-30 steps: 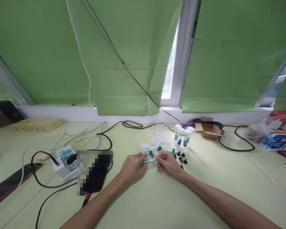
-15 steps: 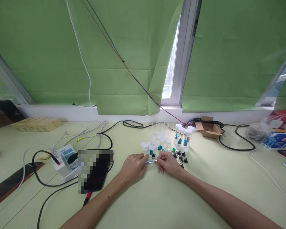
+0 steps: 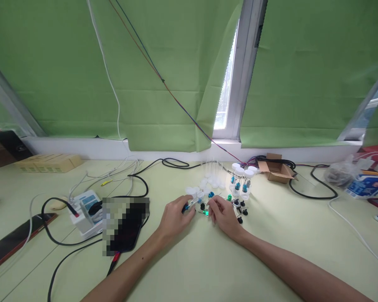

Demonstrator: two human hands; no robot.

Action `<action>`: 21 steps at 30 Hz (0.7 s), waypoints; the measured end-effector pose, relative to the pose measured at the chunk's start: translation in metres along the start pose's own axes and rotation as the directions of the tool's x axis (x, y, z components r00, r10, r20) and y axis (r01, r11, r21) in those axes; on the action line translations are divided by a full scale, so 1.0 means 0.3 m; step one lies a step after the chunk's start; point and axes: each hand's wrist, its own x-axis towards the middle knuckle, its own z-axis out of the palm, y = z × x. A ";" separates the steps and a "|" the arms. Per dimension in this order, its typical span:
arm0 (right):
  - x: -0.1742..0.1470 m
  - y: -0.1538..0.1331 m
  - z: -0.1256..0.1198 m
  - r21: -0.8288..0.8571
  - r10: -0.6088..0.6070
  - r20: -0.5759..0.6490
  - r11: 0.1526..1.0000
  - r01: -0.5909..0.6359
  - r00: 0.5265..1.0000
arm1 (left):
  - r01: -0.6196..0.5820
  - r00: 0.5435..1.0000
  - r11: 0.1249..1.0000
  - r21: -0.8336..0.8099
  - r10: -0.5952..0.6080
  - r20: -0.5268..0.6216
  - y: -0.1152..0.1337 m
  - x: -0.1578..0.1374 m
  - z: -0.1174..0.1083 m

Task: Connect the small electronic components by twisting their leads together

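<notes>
Left hand (image 3: 175,214) pinches a tilted clear tube (image 3: 194,202); right hand (image 3: 223,213) is curled beside it.
Blue shows where the left hand grips; whether the right hand has hold of anything, I cannot tell. Between the hands, a green piece (image 3: 206,213) lies on the worktop (image 3: 189,268), with black pieces (image 3: 245,212) right of them and white-capped tubes (image 3: 245,186) standing beyond.

White lids (image 3: 248,173), blue piece (image 3: 211,194), green piece (image 3: 206,213), black pieces (image 3: 245,212); pale yellow-green tabletop (image 3: 189,268); plain green blinds (image 3: 170,37)
</notes>
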 end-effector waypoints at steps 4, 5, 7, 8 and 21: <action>-0.009 -0.005 0.004 -0.198 -0.114 -0.009 0.974 0.110 0.993 | 0.167 0.980 0.978 -0.127 -0.179 -0.090 -0.003 0.017 0.003; -0.010 -0.006 0.005 -0.249 -0.149 0.002 0.958 0.144 0.989 | 0.194 0.972 0.968 -0.157 -0.211 -0.100 -0.004 0.020 0.003; -0.014 -0.005 0.007 -0.322 -0.202 0.033 0.925 0.202 0.979 | 0.229 0.961 0.951 -0.208 -0.254 -0.105 -0.008 0.025 0.004; -0.016 -0.006 0.007 -0.344 -0.218 0.052 0.912 0.222 0.975 | 0.240 0.958 0.944 -0.228 -0.269 -0.103 -0.009 0.026 0.004; -0.017 0.004 0.010 -0.482 -0.383 0.080 0.793 0.372 0.920 | 0.320 0.911 0.780 -0.538 -0.409 -0.050 -0.027 0.030 0.030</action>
